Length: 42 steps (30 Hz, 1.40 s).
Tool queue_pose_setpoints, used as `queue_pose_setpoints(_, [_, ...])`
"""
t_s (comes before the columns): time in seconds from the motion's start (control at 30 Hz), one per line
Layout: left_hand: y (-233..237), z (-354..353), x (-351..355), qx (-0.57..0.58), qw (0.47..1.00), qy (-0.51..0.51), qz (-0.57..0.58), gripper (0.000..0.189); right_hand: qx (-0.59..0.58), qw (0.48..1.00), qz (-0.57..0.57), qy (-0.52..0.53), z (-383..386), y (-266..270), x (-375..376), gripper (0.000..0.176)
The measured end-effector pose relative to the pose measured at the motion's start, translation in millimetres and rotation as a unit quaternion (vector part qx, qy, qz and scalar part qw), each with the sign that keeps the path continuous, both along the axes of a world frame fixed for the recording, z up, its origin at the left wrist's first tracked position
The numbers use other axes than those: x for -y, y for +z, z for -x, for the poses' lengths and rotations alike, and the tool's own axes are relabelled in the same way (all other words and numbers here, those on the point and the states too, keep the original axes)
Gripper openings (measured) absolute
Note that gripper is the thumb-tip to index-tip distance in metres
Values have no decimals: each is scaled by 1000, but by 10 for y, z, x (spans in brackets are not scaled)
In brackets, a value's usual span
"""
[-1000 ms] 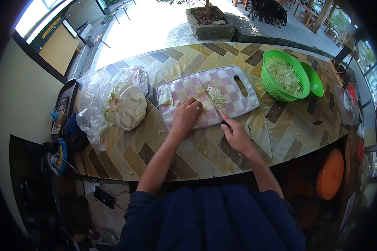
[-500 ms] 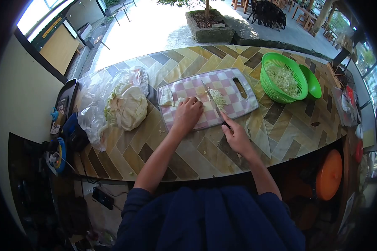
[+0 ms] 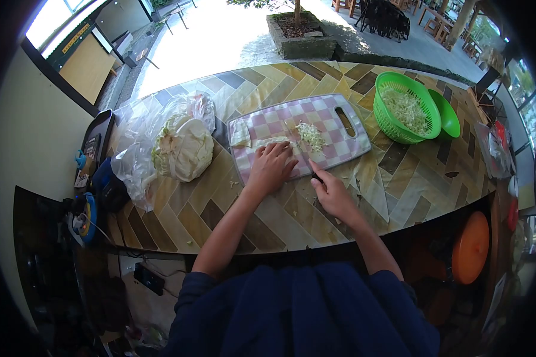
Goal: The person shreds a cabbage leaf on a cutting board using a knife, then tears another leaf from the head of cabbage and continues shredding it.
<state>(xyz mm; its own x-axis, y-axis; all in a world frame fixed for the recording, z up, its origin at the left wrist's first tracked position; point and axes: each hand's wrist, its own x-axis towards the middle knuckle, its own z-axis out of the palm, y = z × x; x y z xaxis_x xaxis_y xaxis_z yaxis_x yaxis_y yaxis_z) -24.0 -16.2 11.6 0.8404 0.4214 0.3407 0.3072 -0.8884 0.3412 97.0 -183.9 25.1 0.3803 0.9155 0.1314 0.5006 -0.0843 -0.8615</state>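
Note:
My left hand (image 3: 272,168) presses its fingertips down on a pale strip of cabbage leaf (image 3: 272,141) on the pink-and-white checked cutting board (image 3: 268,121). My right hand (image 3: 335,195) is closed round the dark handle of a knife (image 3: 317,177); its blade, hard to make out against the board, points away from me, just right of my left fingers. A small heap of shredded cabbage (image 3: 311,137) lies to the right of the blade. Another cut piece of leaf (image 3: 240,134) rests at the board's left end.
Left of the board, a partly peeled cabbage (image 3: 184,152) sits against a clear plastic bag (image 3: 134,166). To the right stand a green basket (image 3: 390,126) holding shredded cabbage and a green bowl (image 3: 451,122). An orange round lid or stool top (image 3: 471,247) shows below the table's right edge.
The knife has moved slightly left, away from the shredded heap. My left hand's fingers have shifted a little toward me on the leaf. The whole view has tilted slightly.

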Motion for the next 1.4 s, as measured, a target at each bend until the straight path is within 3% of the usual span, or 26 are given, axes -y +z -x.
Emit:
queue_pose_setpoints(0.07, [9,-1,4,-6,1000,5,5,35,6,999,-40,-5,-2,-40,-29,50])
queue_pose_setpoints(0.17, [-21,-6,4,4,1000,6,3,37,-20,997,80,1,30,112,-24,50])
queue_pose_setpoints(0.27, [-28,1,17,8,1000,12,-2,40,50,997,55,3,45,47,-16,51])
queue_pose_setpoints(0.47, [-90,-5,31,-8,999,24,-28,41,69,995,72,19,83,202,46,50])
queue_pose_setpoints(0.87, [-41,-1,32,-20,999,34,-3,42,104,992,69,2,113,-14,-296,52])
queue_pose_setpoints(1.13, [-14,-4,10,39,997,24,56,52,78,996,46,15,-9,23,-25,53])
queue_pose_setpoints(1.4, [-21,17,44,31,999,22,23,54,-10,1000,-16,6,-97,-60,-55,49])
